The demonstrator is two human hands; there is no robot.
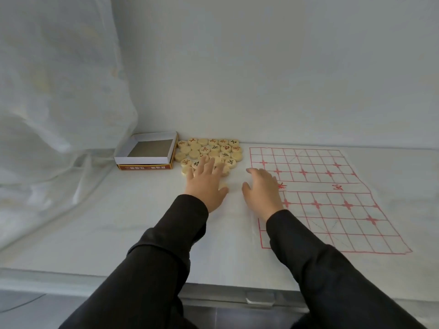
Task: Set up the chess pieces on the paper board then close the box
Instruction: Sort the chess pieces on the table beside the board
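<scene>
Head view showed the open box (142,159) at the left by a white curtain (59,110), and just right of it the round chess pieces (213,148) lay packed on the table (118,222), some hidden under the left hand (205,186). That hand lay flat, fingers spread, touching the near pieces. The right hand (261,194) was loosely open, held nothing, and covered the left edge of the paper board (332,198).
</scene>
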